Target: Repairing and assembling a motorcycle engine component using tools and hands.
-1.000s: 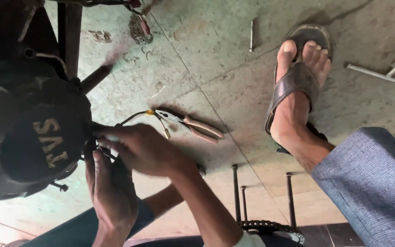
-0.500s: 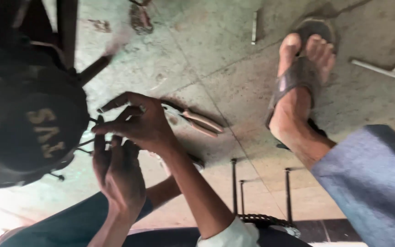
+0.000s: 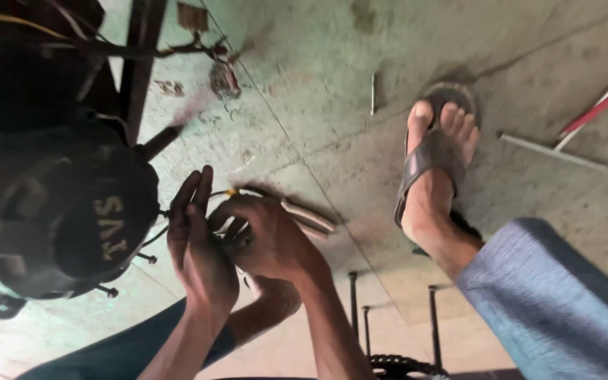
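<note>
Pinching thin wire (image 3: 228,192) w/ both hands (image 3: 265,236), running left-right toward engine (image 3: 58,218)

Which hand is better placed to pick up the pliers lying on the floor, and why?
The right hand, probably. It hovers directly over the pliers, whose handles stick out beside it. The left hand is nearer the dark engine cover.

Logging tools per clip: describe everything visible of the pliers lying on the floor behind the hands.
The pliers lie flat on the greenish concrete floor, mostly hidden by the right hand. Only two pale, tan-coloured handles show, side by side and slightly parted, angled down to the right. They look rubber- or plastic-sleeved. The head is covered; neither hand clearly grips them, and contact cannot be told.
</note>
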